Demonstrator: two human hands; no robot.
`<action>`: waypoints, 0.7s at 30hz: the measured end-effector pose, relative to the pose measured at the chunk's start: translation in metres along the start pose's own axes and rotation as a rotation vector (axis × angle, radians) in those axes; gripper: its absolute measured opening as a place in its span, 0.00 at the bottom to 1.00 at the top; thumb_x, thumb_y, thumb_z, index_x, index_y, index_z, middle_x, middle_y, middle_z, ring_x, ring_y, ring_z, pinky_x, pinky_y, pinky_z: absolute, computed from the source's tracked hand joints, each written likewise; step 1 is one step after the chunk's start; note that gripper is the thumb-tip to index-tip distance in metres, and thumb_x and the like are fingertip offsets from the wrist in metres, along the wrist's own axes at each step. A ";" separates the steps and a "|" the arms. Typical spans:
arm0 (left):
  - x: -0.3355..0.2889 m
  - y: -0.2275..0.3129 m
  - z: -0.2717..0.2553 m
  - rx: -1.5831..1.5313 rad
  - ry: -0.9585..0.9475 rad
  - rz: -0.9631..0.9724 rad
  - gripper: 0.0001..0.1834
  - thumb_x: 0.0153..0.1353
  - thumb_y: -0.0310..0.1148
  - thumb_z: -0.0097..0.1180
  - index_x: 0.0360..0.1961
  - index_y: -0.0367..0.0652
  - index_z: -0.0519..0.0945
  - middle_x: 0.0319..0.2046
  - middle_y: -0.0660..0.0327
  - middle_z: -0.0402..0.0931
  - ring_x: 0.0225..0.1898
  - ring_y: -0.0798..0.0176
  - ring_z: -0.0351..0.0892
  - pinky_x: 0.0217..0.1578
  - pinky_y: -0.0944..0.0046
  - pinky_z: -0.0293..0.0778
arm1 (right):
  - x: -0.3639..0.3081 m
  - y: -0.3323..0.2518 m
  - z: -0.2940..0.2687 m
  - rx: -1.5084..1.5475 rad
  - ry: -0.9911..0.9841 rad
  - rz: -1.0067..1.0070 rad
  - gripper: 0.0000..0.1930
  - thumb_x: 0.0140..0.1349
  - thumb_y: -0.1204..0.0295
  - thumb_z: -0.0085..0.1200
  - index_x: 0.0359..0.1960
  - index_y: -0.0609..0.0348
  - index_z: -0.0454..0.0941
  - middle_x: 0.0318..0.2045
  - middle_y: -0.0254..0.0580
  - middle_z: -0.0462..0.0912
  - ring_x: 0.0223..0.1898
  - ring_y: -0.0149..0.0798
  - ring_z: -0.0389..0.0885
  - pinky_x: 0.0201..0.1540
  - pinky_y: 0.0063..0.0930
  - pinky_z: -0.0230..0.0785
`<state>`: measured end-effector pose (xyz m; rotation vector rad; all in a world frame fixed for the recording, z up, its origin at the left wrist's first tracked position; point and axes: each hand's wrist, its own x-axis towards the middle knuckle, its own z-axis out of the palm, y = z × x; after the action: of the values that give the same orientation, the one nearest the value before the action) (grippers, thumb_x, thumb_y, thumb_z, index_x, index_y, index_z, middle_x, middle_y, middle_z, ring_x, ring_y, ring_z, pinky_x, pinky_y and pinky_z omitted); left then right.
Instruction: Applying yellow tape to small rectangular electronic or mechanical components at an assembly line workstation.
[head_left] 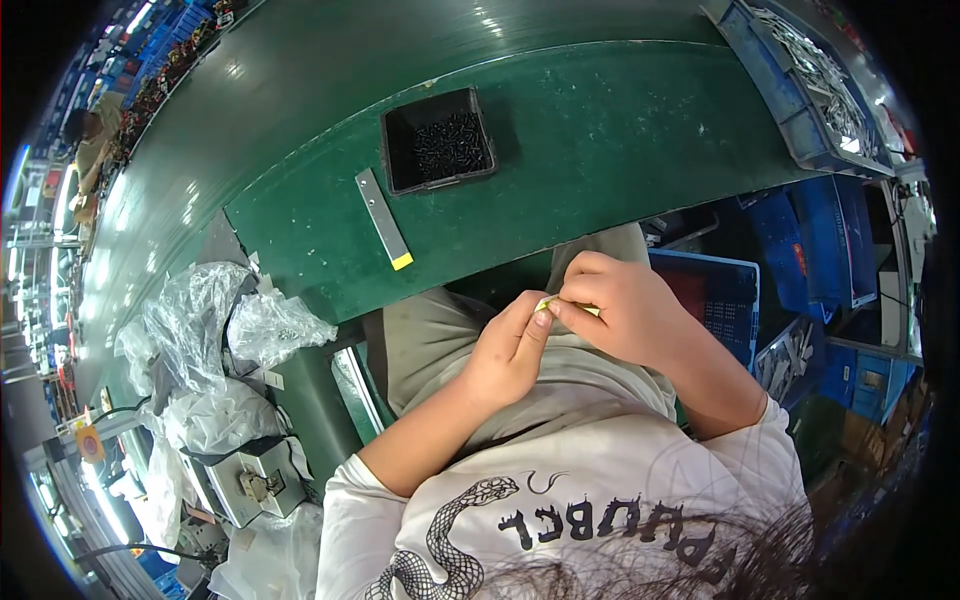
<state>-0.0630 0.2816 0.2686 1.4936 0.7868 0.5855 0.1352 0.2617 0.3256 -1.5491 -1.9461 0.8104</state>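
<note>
My left hand (503, 352) and my right hand (628, 308) meet over my lap, just off the near edge of the green table (590, 150). Both are closed, thumb and fingers pinched on one small yellow piece (545, 304). Fingers cover most of it, so its kind cannot be made out. On the table beyond the left hand lies a flat grey bar (380, 215) with small holes and a yellow near end. Behind that bar stands a square black bin (440, 184), holding many small dark parts (448, 142) that look like screws.
Clear plastic bags (195, 320) crowd the left side, beside a metal fixture (262, 484). A blue crate (795, 115) of thin metal parts sits at the far right. Below table level on the right are more blue crates (752, 300). A person (92, 150) is far off at upper left.
</note>
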 end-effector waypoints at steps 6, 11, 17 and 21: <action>0.000 -0.004 0.001 0.010 0.029 0.073 0.18 0.80 0.41 0.36 0.47 0.38 0.73 0.29 0.67 0.68 0.29 0.73 0.65 0.31 0.70 0.66 | 0.000 -0.001 0.001 0.000 0.013 -0.008 0.09 0.63 0.66 0.60 0.29 0.56 0.82 0.30 0.37 0.80 0.25 0.46 0.80 0.28 0.38 0.71; -0.001 -0.001 0.002 -0.038 0.016 0.022 0.21 0.80 0.44 0.34 0.44 0.39 0.73 0.28 0.67 0.69 0.27 0.74 0.65 0.28 0.71 0.66 | 0.000 0.000 0.003 0.006 0.008 0.000 0.08 0.62 0.67 0.60 0.28 0.57 0.82 0.31 0.37 0.80 0.26 0.43 0.80 0.28 0.36 0.70; -0.001 -0.002 0.002 -0.043 0.032 -0.009 0.23 0.80 0.47 0.33 0.40 0.40 0.74 0.27 0.67 0.69 0.26 0.74 0.65 0.27 0.71 0.65 | 0.000 0.000 0.004 0.012 0.002 -0.002 0.08 0.62 0.68 0.60 0.28 0.58 0.82 0.31 0.37 0.80 0.26 0.43 0.80 0.27 0.36 0.70; -0.001 -0.014 0.002 -0.170 0.037 -0.033 0.24 0.80 0.47 0.33 0.39 0.41 0.74 0.27 0.66 0.70 0.25 0.73 0.65 0.26 0.70 0.64 | -0.001 -0.001 0.006 -0.008 0.006 -0.011 0.08 0.62 0.68 0.61 0.28 0.58 0.82 0.31 0.38 0.80 0.26 0.43 0.80 0.28 0.36 0.71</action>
<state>-0.0643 0.2792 0.2549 1.3154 0.7696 0.6408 0.1311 0.2600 0.3221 -1.5424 -1.9540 0.7936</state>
